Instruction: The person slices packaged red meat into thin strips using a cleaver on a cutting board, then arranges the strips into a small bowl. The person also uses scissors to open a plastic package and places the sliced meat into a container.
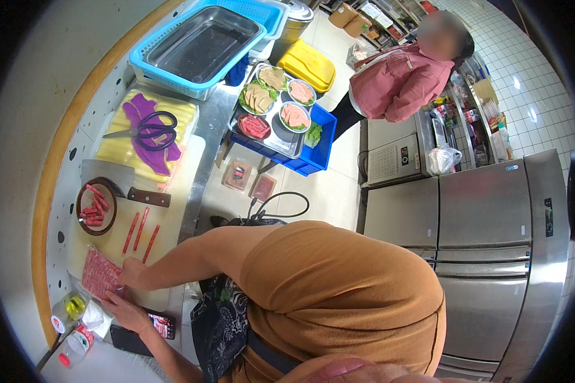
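A clear plastic bag of red-and-white sticks (98,274) lies at the near end of a pale cutting board (191,167). My right hand (135,274) has its fingers closed at the bag's side. My left hand (124,311) grips the bag's lower edge with fairly straight fingers; its thumb is hidden. Beside the bag, three thin red sticks (143,230) lie apart on the board. A brown-rimmed bowl (114,210) holds short red pieces. Past it are a cleaver (148,197) and black-handled scissors (158,131), the scissors resting on a purple cloth (141,107) over packs of yellow strips.
Bottles (79,342) and a phone (160,325) lie beside my left hand. A blue basket (136,55) stands at the counter's far end. Filled bowls sit on a metal tray (287,143) over a blue crate (328,139). A person in a pink jacket (397,86) stands beyond, near steel refrigerators (484,206).
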Demonstrator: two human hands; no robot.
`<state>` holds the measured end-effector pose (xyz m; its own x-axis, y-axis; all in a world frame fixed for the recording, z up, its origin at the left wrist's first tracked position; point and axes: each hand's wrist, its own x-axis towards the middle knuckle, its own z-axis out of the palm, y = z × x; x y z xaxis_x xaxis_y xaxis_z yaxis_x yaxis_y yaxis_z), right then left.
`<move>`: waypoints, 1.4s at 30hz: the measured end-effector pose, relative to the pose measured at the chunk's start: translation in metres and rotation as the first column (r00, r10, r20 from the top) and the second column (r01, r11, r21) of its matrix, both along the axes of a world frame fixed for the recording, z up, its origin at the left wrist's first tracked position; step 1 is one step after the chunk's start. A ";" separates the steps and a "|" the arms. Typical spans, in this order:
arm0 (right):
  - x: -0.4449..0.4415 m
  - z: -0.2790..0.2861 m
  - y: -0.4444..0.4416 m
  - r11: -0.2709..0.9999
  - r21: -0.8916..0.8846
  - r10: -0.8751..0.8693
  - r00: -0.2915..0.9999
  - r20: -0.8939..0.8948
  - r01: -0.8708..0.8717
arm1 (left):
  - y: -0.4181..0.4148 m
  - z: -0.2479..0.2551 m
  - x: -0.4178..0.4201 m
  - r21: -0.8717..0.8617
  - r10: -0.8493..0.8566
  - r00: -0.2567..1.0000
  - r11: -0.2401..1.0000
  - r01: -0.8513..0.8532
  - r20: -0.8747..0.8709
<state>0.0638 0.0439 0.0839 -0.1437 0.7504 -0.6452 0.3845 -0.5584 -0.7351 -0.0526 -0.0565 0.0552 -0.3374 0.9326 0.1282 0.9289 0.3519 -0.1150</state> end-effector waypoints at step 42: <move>0.167 0.024 0.075 0.438 0.687 0.243 0.812 0.530 -0.579 | 0.067 0.049 0.114 0.133 -0.454 0.838 0.891 0.435 0.301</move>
<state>0.2312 0.1188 0.1084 -0.5096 0.8522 0.1189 0.6838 0.4849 -0.5452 0.0611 0.0109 0.1039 0.0804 0.9864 0.1434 0.9697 -0.1107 0.2179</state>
